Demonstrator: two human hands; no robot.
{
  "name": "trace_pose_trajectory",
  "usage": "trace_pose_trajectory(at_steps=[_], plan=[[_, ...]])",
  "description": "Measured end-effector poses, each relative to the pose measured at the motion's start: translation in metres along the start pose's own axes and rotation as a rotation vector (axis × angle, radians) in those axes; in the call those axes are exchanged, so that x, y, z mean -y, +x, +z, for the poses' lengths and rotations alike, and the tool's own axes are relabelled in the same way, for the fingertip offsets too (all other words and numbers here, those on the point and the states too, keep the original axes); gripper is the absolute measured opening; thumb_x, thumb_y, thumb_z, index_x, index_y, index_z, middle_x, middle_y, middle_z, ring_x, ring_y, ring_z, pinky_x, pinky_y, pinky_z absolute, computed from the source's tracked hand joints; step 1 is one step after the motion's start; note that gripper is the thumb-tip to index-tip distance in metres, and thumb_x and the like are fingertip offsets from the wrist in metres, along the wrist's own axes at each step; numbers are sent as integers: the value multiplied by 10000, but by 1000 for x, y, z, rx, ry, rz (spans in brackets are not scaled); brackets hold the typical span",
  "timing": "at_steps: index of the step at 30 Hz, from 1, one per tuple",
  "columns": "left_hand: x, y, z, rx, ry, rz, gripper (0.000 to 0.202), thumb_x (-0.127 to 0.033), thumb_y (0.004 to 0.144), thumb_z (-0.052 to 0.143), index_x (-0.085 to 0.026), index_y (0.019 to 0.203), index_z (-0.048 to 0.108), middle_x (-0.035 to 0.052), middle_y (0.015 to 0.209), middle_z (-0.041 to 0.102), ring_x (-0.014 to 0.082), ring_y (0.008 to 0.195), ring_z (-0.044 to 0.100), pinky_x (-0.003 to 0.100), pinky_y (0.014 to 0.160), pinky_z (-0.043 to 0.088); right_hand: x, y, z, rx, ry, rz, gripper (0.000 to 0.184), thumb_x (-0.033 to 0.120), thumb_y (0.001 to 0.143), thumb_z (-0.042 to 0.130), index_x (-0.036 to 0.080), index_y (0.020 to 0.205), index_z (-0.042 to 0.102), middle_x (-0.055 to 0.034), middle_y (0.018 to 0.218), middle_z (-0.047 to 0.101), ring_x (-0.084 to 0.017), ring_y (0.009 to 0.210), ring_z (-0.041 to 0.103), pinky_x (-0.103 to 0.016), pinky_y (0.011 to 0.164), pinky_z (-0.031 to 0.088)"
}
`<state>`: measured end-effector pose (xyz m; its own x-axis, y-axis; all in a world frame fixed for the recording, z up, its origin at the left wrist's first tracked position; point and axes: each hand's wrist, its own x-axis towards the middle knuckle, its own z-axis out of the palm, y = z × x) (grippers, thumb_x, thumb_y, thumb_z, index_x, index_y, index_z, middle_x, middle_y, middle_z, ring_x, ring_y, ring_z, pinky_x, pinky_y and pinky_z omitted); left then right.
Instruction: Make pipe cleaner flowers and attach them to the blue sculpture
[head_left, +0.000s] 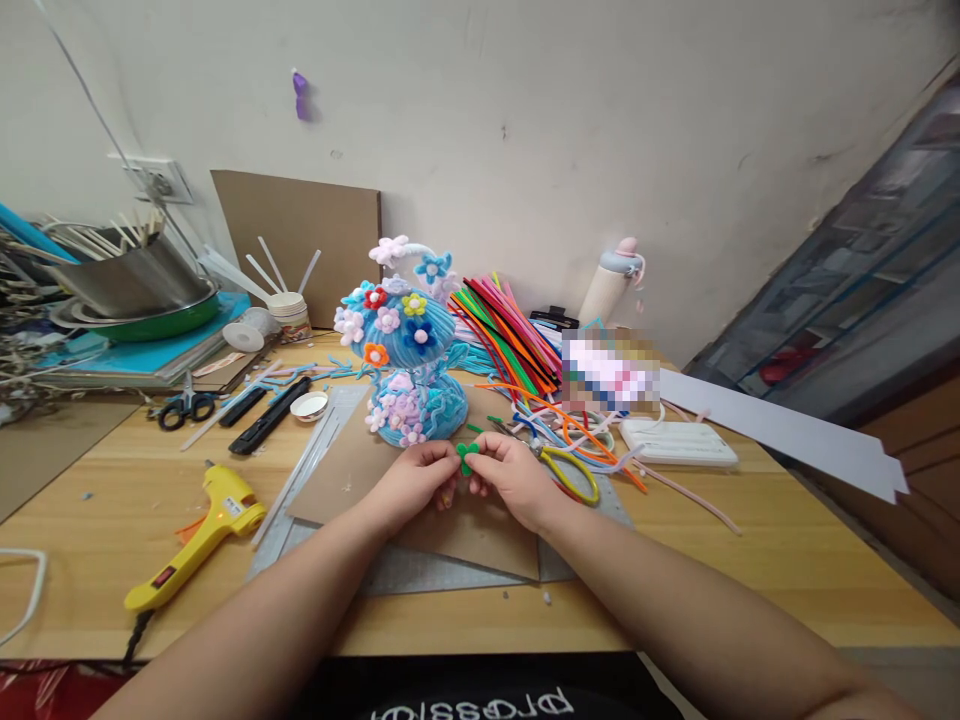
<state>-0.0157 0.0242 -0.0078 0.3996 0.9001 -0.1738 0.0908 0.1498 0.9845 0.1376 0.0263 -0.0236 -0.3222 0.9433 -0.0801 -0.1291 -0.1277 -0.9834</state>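
Between the fingertips of both hands is a small green pipe-cleaner flower (468,458), its loops partly covered by the fingers. My left hand (420,478) is closed, pinching it from the left. From the right, my right hand (517,478) pinches the same piece between thumb and fingers. Just behind the hands stands a blue fuzzy mushroom-shaped craft (431,350), decorated with several small coloured flowers. Yellow-handled pliers (571,475) lie beside my right hand. A brown cardboard sheet (480,540) is under the hands, on top of a grey cutting mat (390,575).
A yellow glue gun (202,540) lies at left, its cord over the table edge. Scissors (186,405) and a black utility knife (270,415) lie farther back. Several coloured pipe cleaners (510,330), a white power bank (679,442) and a bottle (611,285) are at right.
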Motion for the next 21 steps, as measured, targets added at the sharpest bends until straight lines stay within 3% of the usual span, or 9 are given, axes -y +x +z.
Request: trace_pose_trajectory(at_steps=[7,12,16,21], plan=[[4,-2,1,-37,191,80,262,-323,796,496,-179,578,482,-50,423,466,78,394,396,196,418,284,-9,0,-3,-48,-238,-132,150,275,748,568,190,667,474,53,541,511,-97,479,514,-210,466,368],[5,-1,2,-59,175,26,233,-296,774,488,-188,570,463,-50,415,473,87,372,424,198,396,301,-8,2,-6,-57,-398,-182,117,224,745,540,190,651,477,55,521,495,-89,460,480,-205,447,344],[4,0,0,-94,148,57,154,-314,767,518,-183,687,524,-58,475,499,75,377,430,184,393,298,-4,3,-6,74,-339,-54,110,209,715,552,187,641,475,73,461,470,-70,401,442,-180,401,307],[4,3,-1,-114,52,105,222,-363,797,519,-179,678,491,-57,438,486,66,360,384,186,386,275,0,4,-6,15,-89,40,154,313,739,565,175,696,512,54,536,541,-62,410,472,-172,398,319]])
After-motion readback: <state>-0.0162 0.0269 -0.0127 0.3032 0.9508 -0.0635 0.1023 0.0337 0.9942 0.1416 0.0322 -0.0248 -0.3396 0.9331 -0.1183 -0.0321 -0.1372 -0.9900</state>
